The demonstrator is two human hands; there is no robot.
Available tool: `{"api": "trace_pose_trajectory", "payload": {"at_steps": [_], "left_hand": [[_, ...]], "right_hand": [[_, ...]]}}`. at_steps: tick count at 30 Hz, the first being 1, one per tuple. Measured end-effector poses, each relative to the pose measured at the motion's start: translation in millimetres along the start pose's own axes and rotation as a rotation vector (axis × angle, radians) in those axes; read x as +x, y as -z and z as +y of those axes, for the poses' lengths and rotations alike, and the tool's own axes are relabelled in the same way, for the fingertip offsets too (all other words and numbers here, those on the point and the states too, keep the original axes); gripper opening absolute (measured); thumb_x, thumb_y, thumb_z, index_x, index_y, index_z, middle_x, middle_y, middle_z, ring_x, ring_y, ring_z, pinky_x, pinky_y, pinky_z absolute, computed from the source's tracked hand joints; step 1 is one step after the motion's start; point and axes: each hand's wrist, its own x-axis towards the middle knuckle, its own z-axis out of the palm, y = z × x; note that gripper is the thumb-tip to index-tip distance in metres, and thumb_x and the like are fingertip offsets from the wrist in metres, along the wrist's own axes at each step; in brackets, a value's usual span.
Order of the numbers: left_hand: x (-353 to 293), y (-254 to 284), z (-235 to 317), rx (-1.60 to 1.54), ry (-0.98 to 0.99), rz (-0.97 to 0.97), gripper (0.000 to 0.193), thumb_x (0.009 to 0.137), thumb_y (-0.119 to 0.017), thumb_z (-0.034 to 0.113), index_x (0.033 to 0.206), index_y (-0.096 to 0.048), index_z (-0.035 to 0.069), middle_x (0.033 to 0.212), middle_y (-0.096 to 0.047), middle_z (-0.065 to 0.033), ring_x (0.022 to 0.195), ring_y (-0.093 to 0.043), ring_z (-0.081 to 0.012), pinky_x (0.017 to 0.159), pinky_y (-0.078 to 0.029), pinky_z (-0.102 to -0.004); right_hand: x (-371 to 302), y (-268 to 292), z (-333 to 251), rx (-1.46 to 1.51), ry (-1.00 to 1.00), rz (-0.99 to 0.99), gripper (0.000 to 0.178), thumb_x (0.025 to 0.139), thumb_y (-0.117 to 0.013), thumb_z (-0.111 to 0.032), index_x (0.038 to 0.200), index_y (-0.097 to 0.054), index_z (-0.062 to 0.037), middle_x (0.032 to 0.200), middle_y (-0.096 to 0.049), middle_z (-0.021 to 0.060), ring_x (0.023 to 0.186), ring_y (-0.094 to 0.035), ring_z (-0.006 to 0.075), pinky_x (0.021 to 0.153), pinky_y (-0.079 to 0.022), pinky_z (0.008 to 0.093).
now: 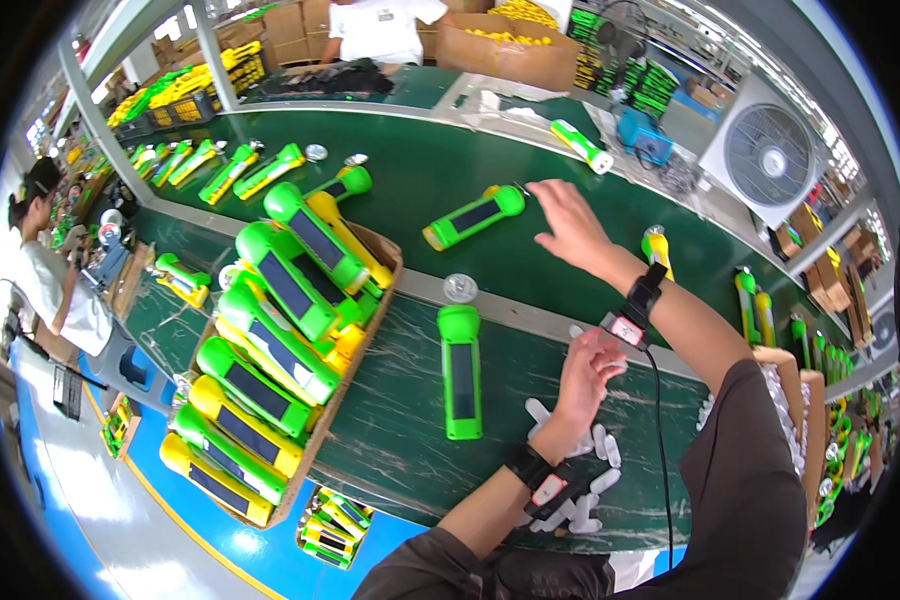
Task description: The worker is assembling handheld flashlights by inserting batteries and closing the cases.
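My right hand (573, 228) reaches over the green belt with fingers stretched out and apart. Its fingertips are close to the head of a green and yellow flashlight (473, 217) with a dark solar panel; whether they touch it I cannot tell. My left hand (582, 375) is held palm up over the near worktop, its fingers loosely curled and apart. Beside and below it lie several small white capsule-shaped pieces (604, 481), one close to its fingertips. To its left, a green flashlight (461, 373) lies lens end away from me, a clear round lens part (460, 288) beyond its head.
At left, a cardboard box (380, 335) holds several green and yellow flashlights. More flashlights (228, 173) lie along the belt (390, 150). A cable (659, 440) runs from my right wristband. A fan unit (765, 150) stands at far right. Other people (62, 290) are at left and across.
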Motion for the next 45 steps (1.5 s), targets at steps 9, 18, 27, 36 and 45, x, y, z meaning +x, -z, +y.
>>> {"api": "trace_pose_trajectory", "payload": {"at_steps": [9, 18, 27, 36, 45], "left_hand": [[4, -2, 15, -0.258, -0.01, 0.01, 0.041, 0.1, -0.039, 0.04, 0.114, -0.052, 0.004, 0.1, -0.06, -0.0106, 0.088, -0.057, -0.0207, 0.084, -0.045, -0.0339], [3, -1, 25, -0.279, 0.075, 0.03, 0.061, 0.097, -0.028, 0.059, 0.11, -0.056, 0.006, 0.099, -0.063, -0.0102, 0.095, -0.06, -0.0248, 0.084, -0.047, -0.0394], [-18, -29, 30, -0.19, 0.564, -0.279, 0.06, 0.095, -0.042, 0.056, 0.137, -0.041, 0.013, 0.129, -0.053, -0.0075, 0.118, -0.055, -0.0242, 0.095, -0.048, -0.0393], [-39, -20, 11, 0.298, 0.507, -0.278, 0.051, 0.095, -0.056, 0.039, 0.135, -0.043, 0.012, 0.121, -0.057, -0.0049, 0.106, -0.06, -0.0204, 0.087, -0.051, -0.0368], [-25, -35, 13, 0.266, 0.39, -0.232, 0.059, 0.092, -0.062, 0.031, 0.139, -0.038, 0.004, 0.114, -0.055, -0.0079, 0.096, -0.057, -0.0179, 0.08, -0.049, -0.0337]], "right_hand": [[61, -78, -14, -0.052, 0.274, -0.278, 0.04, 0.068, -0.063, 0.007, 0.106, -0.057, -0.0024, 0.096, -0.057, 0.011, 0.095, -0.059, 0.0308, 0.085, -0.046, 0.0423], [-37, 47, -34, 0.108, 0.214, -0.141, 0.039, 0.07, -0.065, 0.001, 0.107, -0.054, -0.0027, 0.104, -0.053, 0.0122, 0.099, -0.056, 0.0316, 0.085, -0.047, 0.0411], [-173, 141, -90, -0.097, 0.265, -0.328, 0.035, 0.068, -0.066, -0.007, 0.101, -0.056, -0.0014, 0.108, -0.053, 0.0129, 0.111, -0.054, 0.0303, 0.101, -0.044, 0.0397], [-211, 185, -133, -0.122, -0.139, -0.155, 0.061, 0.074, -0.063, -0.002, 0.132, -0.045, 0.0006, 0.13, -0.043, 0.0222, 0.121, -0.045, 0.0399, 0.106, -0.037, 0.0449], [-209, 232, -217, 1.44, 0.215, -0.007, 0.034, 0.085, -0.055, -0.022, 0.112, -0.049, -0.0014, 0.107, -0.048, 0.0193, 0.09, -0.053, 0.0319, 0.084, -0.042, 0.0418]]}}
